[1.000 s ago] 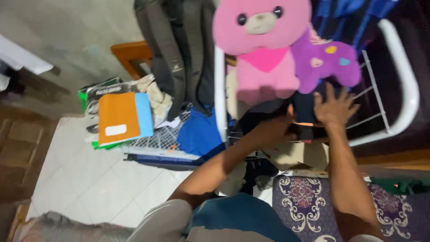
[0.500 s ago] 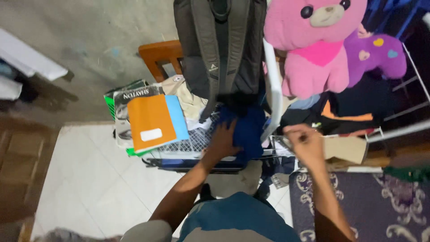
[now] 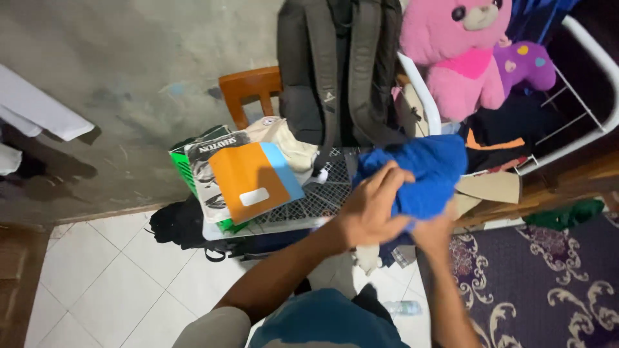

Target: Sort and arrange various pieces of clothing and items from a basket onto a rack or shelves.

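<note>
A bright blue cloth (image 3: 429, 171) is bunched up in front of me above the edge of a white wire rack (image 3: 322, 193). My left hand (image 3: 371, 203) grips its left side with fingers curled over the fabric. My right hand (image 3: 433, 232) holds it from underneath, mostly hidden by the cloth. A stack of books with an orange and blue notebook (image 3: 255, 180) on top lies on the rack to the left.
A grey backpack (image 3: 338, 71) hangs above the rack beside a wooden chair (image 3: 248, 90). A pink plush bear (image 3: 461, 55) and a purple plush toy (image 3: 525, 64) sit on a white-framed shelf (image 3: 580, 77) with dark clothes. A patterned purple rug (image 3: 548, 283) lies right, white tiles left.
My left hand lifted the blue cloth off the rack, and my right hand came over from the shelf edge to take hold of it. The view shifted right and down.
</note>
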